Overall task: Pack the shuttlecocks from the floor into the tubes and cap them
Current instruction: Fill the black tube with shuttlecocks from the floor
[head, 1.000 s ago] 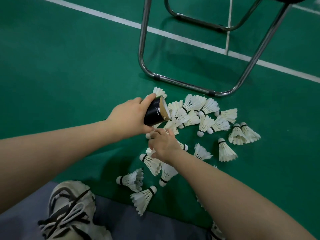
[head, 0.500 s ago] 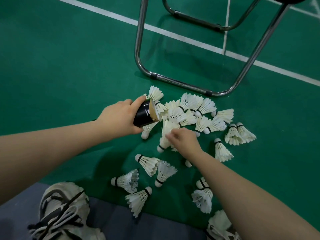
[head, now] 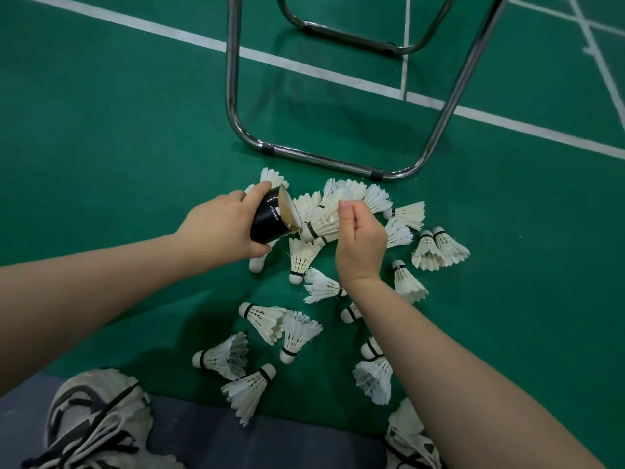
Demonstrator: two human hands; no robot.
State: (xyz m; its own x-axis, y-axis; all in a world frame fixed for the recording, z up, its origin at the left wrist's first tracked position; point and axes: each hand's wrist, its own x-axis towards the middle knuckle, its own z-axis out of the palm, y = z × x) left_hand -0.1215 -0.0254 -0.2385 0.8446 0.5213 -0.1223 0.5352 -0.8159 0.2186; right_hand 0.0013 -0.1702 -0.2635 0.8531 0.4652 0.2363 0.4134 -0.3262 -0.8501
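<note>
My left hand (head: 223,228) grips a black tube (head: 270,216) with white lettering, its open brown mouth tilted to the right. My right hand (head: 360,245) pinches a white feather shuttlecock (head: 323,223) by its skirt, and the cork end sits right at the tube's mouth. Several more white shuttlecocks (head: 267,319) lie scattered on the green floor (head: 101,147) around and below both hands. No cap is visible.
A chrome tube chair frame (head: 324,160) stands just beyond the pile. White court lines (head: 338,74) cross the floor. My grey-and-black shoes (head: 94,424) rest at the bottom left and bottom right, on a grey strip.
My right hand has lifted a shuttlecock off the pile and brought it to the tube's mouth. My left hand keeps the tube in about the same place.
</note>
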